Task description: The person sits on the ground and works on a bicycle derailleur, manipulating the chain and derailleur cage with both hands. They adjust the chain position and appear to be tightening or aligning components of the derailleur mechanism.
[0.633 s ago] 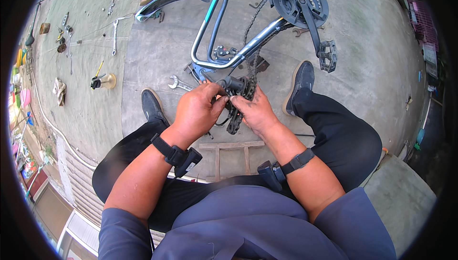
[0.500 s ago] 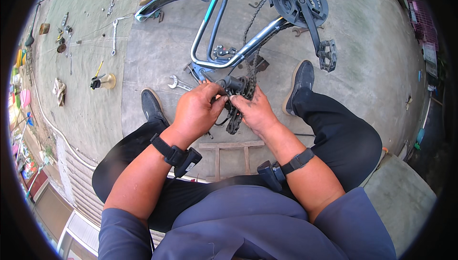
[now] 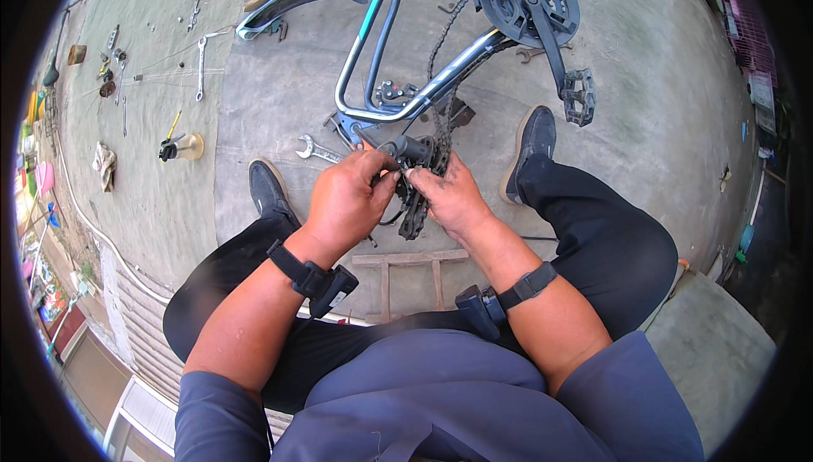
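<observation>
left hand [image 3: 351,191], right hand [image 3: 450,197]: grip pinched on derailleur [image 3: 413,215], exact part hidden | derailleur: near end of bike frame [image 3: 367,21], between shoes [image 3: 269,188] | yellowish cup [image 3: 196,147], brown tin [image 3: 77,55]: ground, left; contents unclear

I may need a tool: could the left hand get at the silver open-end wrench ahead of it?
Probably yes: the open-end wrench lies ahead of the left hand, its open end uncovered, though that hand is occupied at the rear derailleur.

Downward fisheye view from head
</observation>
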Demonstrator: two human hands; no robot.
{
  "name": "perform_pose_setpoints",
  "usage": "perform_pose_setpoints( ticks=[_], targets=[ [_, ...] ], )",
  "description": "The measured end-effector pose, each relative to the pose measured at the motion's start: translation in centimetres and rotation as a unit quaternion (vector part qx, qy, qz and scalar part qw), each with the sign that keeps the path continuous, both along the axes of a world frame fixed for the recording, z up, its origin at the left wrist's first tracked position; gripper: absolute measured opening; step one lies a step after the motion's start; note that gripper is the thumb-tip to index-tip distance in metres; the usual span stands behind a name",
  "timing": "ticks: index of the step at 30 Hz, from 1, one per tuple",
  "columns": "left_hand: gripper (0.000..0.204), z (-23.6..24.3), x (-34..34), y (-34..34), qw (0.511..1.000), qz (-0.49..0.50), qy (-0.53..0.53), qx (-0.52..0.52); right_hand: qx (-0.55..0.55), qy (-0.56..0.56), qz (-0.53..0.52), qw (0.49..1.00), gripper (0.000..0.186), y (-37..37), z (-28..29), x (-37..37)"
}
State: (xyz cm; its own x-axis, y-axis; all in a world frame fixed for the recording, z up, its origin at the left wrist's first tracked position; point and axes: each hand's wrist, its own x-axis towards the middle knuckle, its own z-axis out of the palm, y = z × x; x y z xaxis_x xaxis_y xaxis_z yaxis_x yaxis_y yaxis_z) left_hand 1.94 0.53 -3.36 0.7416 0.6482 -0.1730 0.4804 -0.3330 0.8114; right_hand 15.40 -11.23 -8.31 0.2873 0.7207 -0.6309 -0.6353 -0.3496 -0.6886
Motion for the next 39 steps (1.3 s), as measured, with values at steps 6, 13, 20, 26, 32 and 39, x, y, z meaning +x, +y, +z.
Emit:
perform_pose_setpoints(
  ticks=[6, 13, 20, 26, 32, 39],
  targets=[
    [0.011, 0.0, 0.1, -0.2, 1.0, -0.002, 0.007, 0.01, 0.013, 0.008, -0.003, 1.0, 0.033, -0.1, -0.2, 0.1],
    [0.013, -0.1, 0.0, -0.5, 0.999, -0.002, 0.008, 0.04, 0.008, 0.014, -0.007, 1.0, 0.03, -0.1, -0.3, 0.0],
    [0.014, -0.2, 0.1, -0.7, 0.999, 0.008, 0.021, 0.046, 0.003, 0.017, -0.008, 1.0, 0.029, -0.2, -0.9, 0.1],
    [0.013, -0.3, 0.1, -0.5, 0.998, 0.009, 0.018, 0.052, 0.016, 0.036, -0.013, 0.999, 0.03, 0.0, -0.4, 0.2],
    [0.013, 0.2, 0.3, -0.5, 0.999, 0.012, 0.013, 0.043, 0.026, 0.035, -0.015, 0.999, 0.03, 0.1, 0.0, 0.3],
    [0.013, 0.3, 0.2, -0.2, 1.0, -0.001, 0.01, 0.018, 0.017, 0.022, -0.036, 0.999, 0.027, 0.3, 0.0, 0.2]
  ],
)
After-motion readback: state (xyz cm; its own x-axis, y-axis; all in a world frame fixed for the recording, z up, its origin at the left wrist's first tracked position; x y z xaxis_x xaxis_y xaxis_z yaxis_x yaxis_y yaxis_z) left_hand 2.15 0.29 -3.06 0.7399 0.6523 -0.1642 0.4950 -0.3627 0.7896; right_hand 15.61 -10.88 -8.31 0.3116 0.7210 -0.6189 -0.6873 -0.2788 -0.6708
